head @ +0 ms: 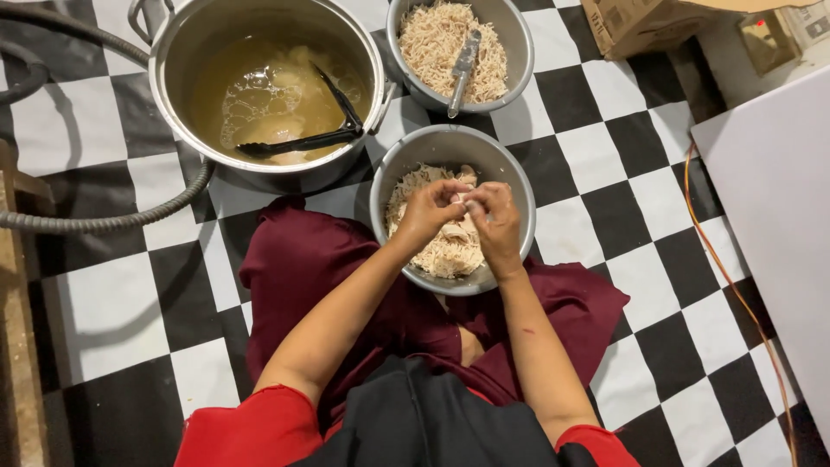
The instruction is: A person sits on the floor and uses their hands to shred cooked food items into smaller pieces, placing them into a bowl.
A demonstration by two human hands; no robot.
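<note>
A metal bowl [432,147] of pale shredded meat rests on the floor in front of me. My left hand [430,210] and my right hand [494,223] meet above it, fingers pinched on one piece of cooked meat [468,204]. Shreds [450,251] lie heaped under my hands. A second metal bowl [519,35] behind it holds more shreds and a metal utensil [462,69]. At the far left a large steel pot [173,60] holds yellowish broth with meat pieces and black tongs [303,138] lying across it.
The floor is black-and-white checkered tile [605,147]. A grey corrugated hose [130,216] curves round the pot at the left. Cardboard boxes [640,22] sit at the top right, a white panel [778,216] at the right with an orange cable [735,285] beside it. Maroon cloth [303,259] covers my lap.
</note>
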